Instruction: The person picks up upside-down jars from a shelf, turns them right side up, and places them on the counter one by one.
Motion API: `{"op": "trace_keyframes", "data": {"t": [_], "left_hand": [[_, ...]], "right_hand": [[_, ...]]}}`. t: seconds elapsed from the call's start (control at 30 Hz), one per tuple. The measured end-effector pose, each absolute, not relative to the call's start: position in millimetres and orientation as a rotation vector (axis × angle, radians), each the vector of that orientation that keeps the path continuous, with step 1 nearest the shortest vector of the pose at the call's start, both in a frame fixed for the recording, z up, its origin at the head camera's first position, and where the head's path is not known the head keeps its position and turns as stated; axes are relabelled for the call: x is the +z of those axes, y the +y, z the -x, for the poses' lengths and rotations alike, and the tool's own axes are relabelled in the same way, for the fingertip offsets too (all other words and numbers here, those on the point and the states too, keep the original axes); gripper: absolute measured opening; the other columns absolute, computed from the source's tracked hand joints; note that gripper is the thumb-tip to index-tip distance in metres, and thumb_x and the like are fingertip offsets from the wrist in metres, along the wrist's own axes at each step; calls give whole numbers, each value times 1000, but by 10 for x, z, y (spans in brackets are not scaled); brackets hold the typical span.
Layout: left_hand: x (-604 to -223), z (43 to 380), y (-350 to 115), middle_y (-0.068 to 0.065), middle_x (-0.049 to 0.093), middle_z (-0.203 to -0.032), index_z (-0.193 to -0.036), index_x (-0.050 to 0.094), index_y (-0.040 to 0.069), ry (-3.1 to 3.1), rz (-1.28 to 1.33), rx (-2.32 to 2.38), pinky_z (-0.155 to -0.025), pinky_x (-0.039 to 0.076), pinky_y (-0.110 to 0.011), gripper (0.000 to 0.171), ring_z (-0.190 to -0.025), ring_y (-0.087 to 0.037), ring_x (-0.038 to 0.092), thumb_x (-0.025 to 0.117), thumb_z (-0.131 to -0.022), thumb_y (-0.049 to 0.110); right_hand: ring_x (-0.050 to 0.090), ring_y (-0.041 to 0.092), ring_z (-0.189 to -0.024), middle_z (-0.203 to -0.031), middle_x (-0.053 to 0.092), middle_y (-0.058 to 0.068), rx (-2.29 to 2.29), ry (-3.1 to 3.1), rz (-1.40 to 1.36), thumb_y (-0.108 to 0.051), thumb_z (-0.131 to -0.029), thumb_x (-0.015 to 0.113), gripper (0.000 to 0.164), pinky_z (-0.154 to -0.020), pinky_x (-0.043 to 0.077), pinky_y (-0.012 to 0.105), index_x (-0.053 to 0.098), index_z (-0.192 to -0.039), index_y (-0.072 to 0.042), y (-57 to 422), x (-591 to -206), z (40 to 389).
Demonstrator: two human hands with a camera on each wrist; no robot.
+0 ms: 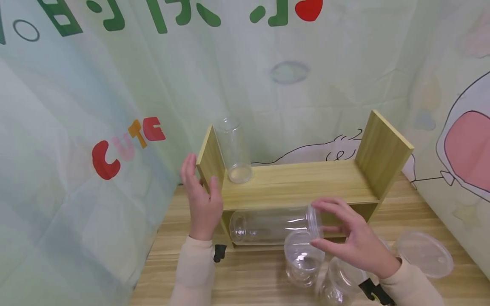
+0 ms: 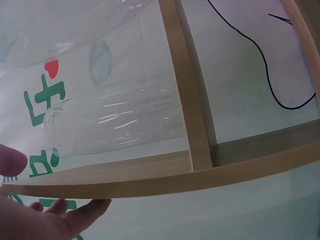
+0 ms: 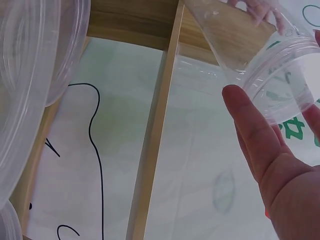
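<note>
My right hand (image 1: 354, 233) grips a clear plastic jar (image 1: 272, 225) by its rimmed end, thumb below and fingers above. The jar lies sideways and overlaps the shelf's lower opening in the head view. In the right wrist view, my fingertip (image 3: 234, 95) is at the jar's ridged rim (image 3: 270, 75). The left hand (image 1: 204, 208) straddles the left side board (image 1: 209, 163) of a small wooden shelf, fingers outside and thumb inside, all fairly straight. Another clear jar (image 1: 234, 148) stands upright on the upper board, close to that side; the left wrist view also shows this standing jar (image 2: 115, 120).
Two more clear jars, one (image 1: 304, 259) in front of the shelf and one (image 1: 338, 284) under my right forearm, stand on the wood-grain table (image 1: 252, 276). A clear round plastic piece (image 1: 425, 255) is at the right. A printed cloth (image 1: 306, 106) hangs behind the shelf.
</note>
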State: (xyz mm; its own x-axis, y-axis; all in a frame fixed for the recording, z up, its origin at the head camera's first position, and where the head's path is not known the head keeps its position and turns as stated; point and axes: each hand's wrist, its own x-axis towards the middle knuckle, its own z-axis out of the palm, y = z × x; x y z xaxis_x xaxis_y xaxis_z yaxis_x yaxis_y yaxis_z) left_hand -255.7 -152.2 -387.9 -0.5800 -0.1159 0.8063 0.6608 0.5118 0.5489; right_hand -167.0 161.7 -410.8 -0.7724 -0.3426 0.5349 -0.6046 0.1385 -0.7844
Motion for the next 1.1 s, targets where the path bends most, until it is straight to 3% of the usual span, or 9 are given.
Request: {"op": "trace_keyframes", "data": {"t": [0.2, 0.33, 0.47, 0.67, 0.87, 1.1], "left_hand": [[-3929, 2570, -1541, -9, 20, -157, -153, 25, 8, -1956, 405, -1252, -94, 45, -57, 61, -132, -33, 35, 42, -96, -10], [-3915, 2567, -1561, -13, 29, -151, -151, 27, 9, -1986, 394, -1264, -86, 49, -49, 58, -123, -34, 45, 40, -98, -10], [-3909, 2570, -1574, -16, 38, -144, -150, 28, 11, -2005, 402, -1252, -75, 49, -40, 56, -109, -33, 51, 40, -99, -8], [-3929, 2573, -1600, -17, 41, -139, -150, 28, 11, -2008, 419, -1252, -64, 44, -34, 55, -88, -31, 49, 39, -99, -9], [-3934, 2577, -1607, -17, 41, -141, -149, 29, 11, -2009, 433, -1280, -69, 46, -41, 55, -99, -33, 50, 40, -99, -9], [-3948, 2576, -1616, -15, 41, -141, -149, 29, 11, -2011, 403, -1273, -67, 45, -36, 53, -98, -32, 49, 40, -100, -6]], "right_hand": [[61, 26, -106, -134, 47, 7, 1654, -2267, -928, 1, -77, 82, 67, -78, 58, 38, 54, -137, -8, 1588, -4114, 1664], [60, 23, -106, -132, 48, 6, 1592, -2299, -935, -4, -77, 84, 65, -77, 59, 37, 56, -136, -10, 1552, -4112, 1675], [58, 22, -108, -130, 51, 3, 1499, -2340, -953, -10, -78, 84, 62, -75, 59, 37, 59, -135, -14, 1506, -4106, 1697], [56, 20, -111, -129, 50, -1, 1367, -2402, -1014, -19, -82, 83, 59, -75, 59, 37, 59, -135, -19, 1413, -4114, 1734], [56, 19, -111, -128, 51, -1, 1258, -2411, -1055, -18, -79, 85, 60, -74, 58, 36, 60, -134, -17, 1327, -4153, 1763], [55, 18, -111, -128, 52, 1, 1092, -2413, -1142, -17, -78, 84, 60, -84, 52, 33, 61, -133, -14, 1196, -4232, 1843]]}}
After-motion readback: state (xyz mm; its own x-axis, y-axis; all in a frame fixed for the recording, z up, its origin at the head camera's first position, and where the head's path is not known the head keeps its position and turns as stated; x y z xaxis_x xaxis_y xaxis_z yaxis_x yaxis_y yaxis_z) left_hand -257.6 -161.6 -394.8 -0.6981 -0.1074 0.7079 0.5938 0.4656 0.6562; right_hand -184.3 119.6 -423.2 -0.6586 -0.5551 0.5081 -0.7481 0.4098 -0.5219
